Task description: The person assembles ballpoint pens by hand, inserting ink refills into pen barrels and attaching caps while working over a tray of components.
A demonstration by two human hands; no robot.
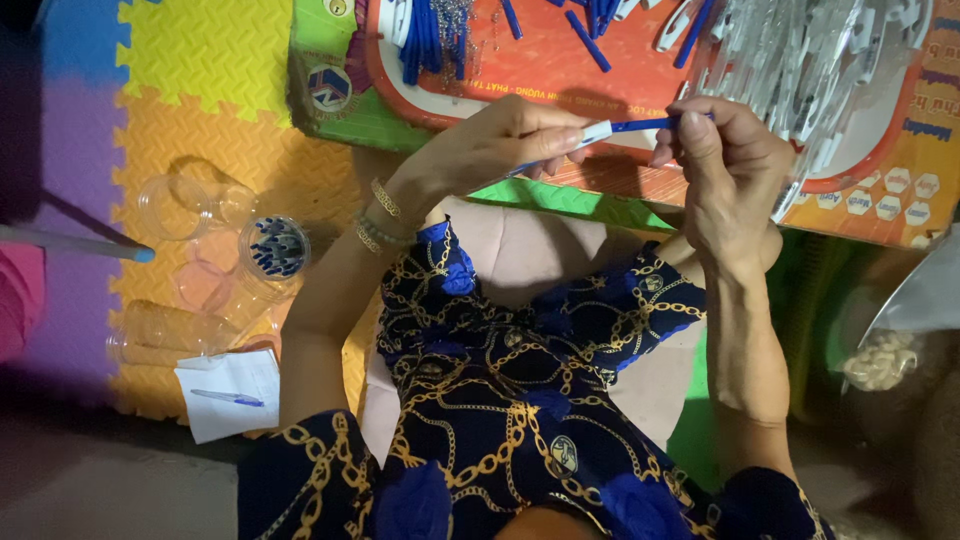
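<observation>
**Kid:** Cups first! What is in them?

**Friend:** On the left side of the foam mat (200, 60), one clear plastic cup (275, 247) is packed with blue pen parts standing up. The empty cups (190, 205) just beside it are see-through, and one more lies on its side near the mat's lower edge. A white paper (230, 395) with a blue pen on it sits at that lower edge too.

**Kid:** And the big tray?

**Friend:** The orange tray (545, 65) lies by the top edge of the mat. Loose blue sticks (430, 40) are piled at its left end, and a heap of clear and white pen pieces (810, 60) fills its right end.

**Kid:** Where is the pen?

**Friend:** The pen (625, 127) is up in the air, over the near rim of the tray. The left hand (490, 150) pinches its white end. The right hand (725, 165) pinches its blue end. Both hands are close together, joined by the pen.

**Kid:** Any boxes or pictures?

**Friend:** A green board with a small picture badge (330, 88) pokes out under the tray's left corner. Under its right corner is an orange board with white six-sided shapes (885, 195). At the far right, a clear bag (885, 355) holds pale little bits.
</observation>
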